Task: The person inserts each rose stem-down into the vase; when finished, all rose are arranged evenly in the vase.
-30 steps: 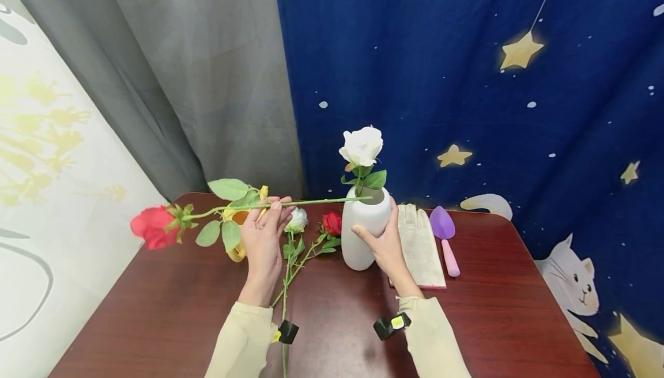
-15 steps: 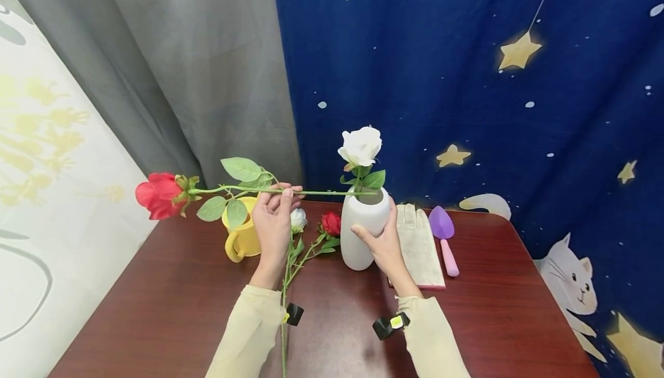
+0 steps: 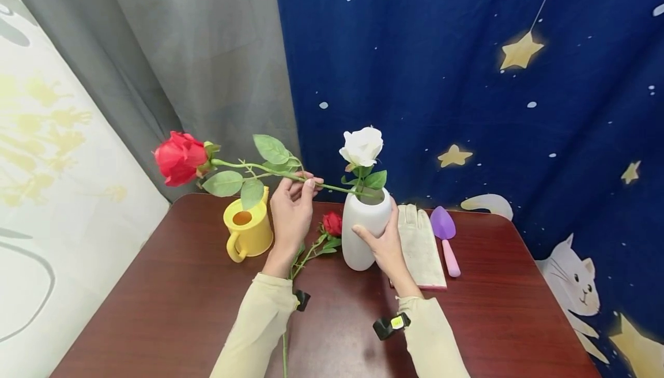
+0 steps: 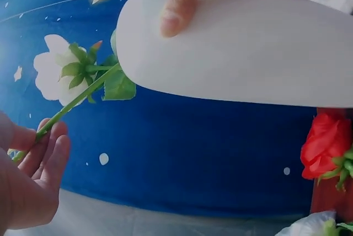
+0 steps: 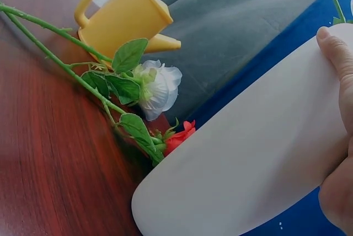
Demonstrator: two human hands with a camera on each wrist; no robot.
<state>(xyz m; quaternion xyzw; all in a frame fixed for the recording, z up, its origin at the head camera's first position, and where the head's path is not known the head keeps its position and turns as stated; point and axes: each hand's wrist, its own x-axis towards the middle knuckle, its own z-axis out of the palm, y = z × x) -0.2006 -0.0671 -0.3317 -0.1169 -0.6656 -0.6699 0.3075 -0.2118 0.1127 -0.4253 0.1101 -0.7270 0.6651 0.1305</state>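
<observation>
My left hand (image 3: 291, 211) pinches the green stem of a red rose (image 3: 180, 158) between thumb and fingers. The bloom points left, and the stem slants down rightward, its tip inside the mouth of a white vase (image 3: 358, 239). My right hand (image 3: 386, 245) grips the vase from the right side, thumb across its front. A white rose (image 3: 362, 146) stands in the vase, leaves above the rim. In the left wrist view, the held stem (image 4: 83, 95) meets the vase's rim. Inside the vase, the stem ends are hidden.
On the brown table (image 3: 171, 309) lie another red rose (image 3: 332, 223) and a white rose (image 5: 160, 90), the latter behind my left hand in the head view. A yellow watering can (image 3: 249, 231) stands left. Right of the vase lie pale gloves (image 3: 421, 251) and a purple trowel (image 3: 442, 223).
My left hand has moved right and up with the red rose. Its bloom has risen, the stem now tilts, and its tip has gone into the vase mouth. The right hand has stayed put.
</observation>
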